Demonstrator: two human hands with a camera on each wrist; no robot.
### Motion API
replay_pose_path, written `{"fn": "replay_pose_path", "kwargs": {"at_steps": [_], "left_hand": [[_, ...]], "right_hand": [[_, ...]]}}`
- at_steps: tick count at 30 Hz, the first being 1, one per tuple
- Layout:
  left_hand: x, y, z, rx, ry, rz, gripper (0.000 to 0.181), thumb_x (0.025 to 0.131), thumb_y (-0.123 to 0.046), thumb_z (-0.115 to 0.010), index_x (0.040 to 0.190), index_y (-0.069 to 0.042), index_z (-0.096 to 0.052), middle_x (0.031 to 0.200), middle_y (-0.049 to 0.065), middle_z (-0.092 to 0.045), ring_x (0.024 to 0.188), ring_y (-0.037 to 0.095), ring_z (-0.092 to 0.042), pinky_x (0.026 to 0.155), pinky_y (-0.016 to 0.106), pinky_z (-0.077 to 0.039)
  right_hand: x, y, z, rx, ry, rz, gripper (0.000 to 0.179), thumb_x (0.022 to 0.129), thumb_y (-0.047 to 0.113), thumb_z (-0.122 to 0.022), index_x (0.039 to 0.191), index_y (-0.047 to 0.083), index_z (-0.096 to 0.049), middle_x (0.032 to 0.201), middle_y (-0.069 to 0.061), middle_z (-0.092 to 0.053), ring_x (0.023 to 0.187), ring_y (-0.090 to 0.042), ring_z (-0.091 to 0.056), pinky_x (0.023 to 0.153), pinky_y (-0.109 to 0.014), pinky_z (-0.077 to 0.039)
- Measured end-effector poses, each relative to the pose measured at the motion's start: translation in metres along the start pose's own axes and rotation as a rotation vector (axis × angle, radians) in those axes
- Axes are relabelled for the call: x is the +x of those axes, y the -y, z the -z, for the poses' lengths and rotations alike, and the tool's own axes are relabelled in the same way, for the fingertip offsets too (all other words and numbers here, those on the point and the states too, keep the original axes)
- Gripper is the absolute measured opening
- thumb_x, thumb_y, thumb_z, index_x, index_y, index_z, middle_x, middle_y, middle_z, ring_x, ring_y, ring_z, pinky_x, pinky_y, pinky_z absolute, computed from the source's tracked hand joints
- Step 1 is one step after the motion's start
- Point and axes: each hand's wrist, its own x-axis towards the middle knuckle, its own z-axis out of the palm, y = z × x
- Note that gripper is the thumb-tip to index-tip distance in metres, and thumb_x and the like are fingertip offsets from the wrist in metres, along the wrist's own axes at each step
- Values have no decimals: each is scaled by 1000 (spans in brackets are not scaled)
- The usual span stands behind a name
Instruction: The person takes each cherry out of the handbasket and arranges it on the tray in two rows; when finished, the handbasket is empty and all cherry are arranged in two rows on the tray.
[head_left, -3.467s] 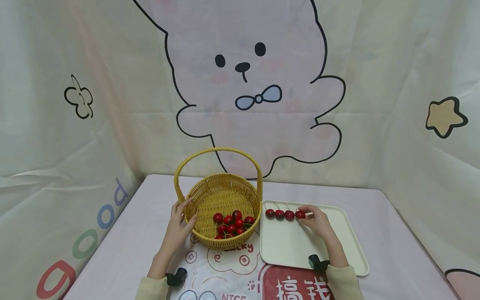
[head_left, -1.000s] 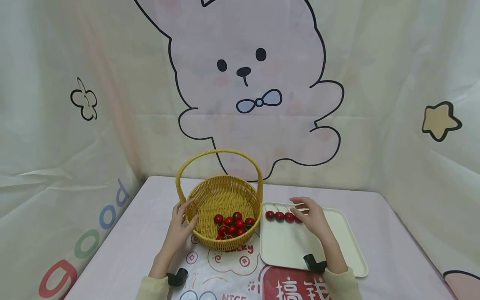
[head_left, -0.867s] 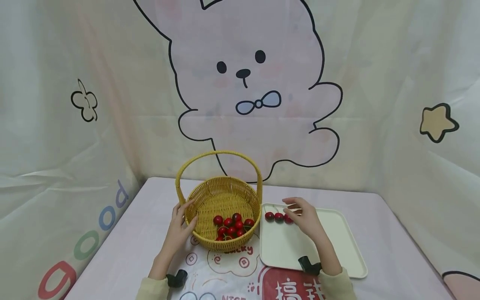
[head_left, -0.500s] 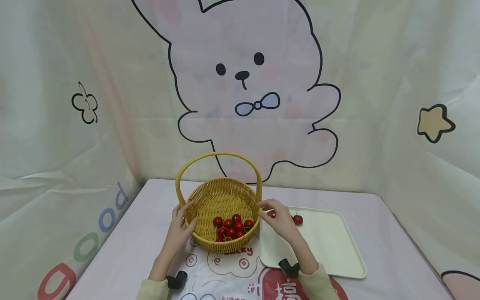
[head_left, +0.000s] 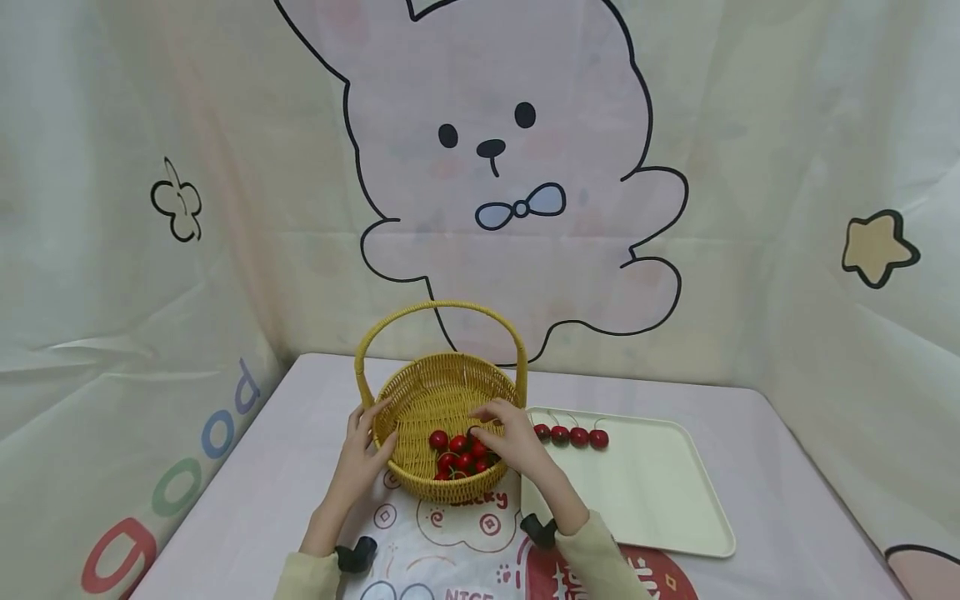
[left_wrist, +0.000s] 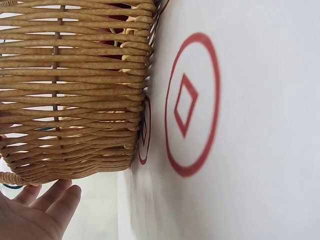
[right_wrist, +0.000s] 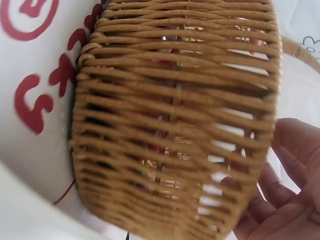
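The yellow woven basket [head_left: 427,486] with a tall arched handle holds several red cherries [head_left: 457,444], gathered on its near right side. My left hand [head_left: 358,454] grips its left rim, thumb and fingers over the edge; some of those fingers [left_wrist: 60,195] show against the outer weave in the left wrist view. My right hand [head_left: 513,435] reaches over the right rim, thumb and fingers spread apart just above the cherries, with nothing seen between them. Through the weave, the right wrist view shows its fingers [right_wrist: 270,185] on the basket's far side.
Right of the basket lies a cream tray [head_left: 660,492], with a row of several stemmed cherries [head_left: 579,437] along its back edge. A printed mat [head_left: 450,567] covers the table's front. Patterned cloth [head_left: 712,317] hangs behind the table.
My right hand has let go of the cherry at the row's right end and moved left from the tray, over the basket rim. The left hand and basket stay put.
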Motion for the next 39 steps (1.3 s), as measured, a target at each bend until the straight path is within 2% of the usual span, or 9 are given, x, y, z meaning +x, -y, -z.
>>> {"fn": "replay_pose_path", "kwargs": {"at_steps": [9,17,26,32,39], "left_hand": [[0,0,2,15,7,15,55,89,-19,-61,139,-22,-40,146,16,-20,128,44,-35,98,62,-34],[-1,-1,2,13,10,18,54,89,-19,-62,139,-22,-40,146,16,-21,128,44,-36,98,62,-35],[-1,-2,2,9,4,-10,54,89,-17,-61,139,-21,-40,145,17,-21,127,45,-36,96,65,-35],[0,-1,-1,9,5,-6,55,89,-18,-61,139,-22,-40,145,16,-21,127,45,-36,96,65,-35],[0,-1,-2,7,5,-9,53,90,-22,-61,139,-22,-40,145,16,-22,127,43,-36,96,64,-35]], "right_hand": [[20,6,-16,48,93,-5,22,86,8,-65,107,5,-65,106,-13,-62,101,-32,-57,88,-50,-48],[30,0,-30,24,184,-55,23,87,8,-63,110,5,-64,109,-13,-61,102,-30,-56,88,-46,-48],[39,-5,-38,-32,280,-119,24,87,9,-64,111,6,-65,112,-6,-61,105,-27,-56,87,-39,-49],[47,-13,-43,-60,341,-172,25,87,9,-64,112,8,-65,113,-6,-61,107,-27,-54,88,-39,-49],[55,-18,-47,-70,409,-186,27,86,8,-64,113,8,-65,113,-7,-63,106,-24,-57,89,-38,-50]]}}
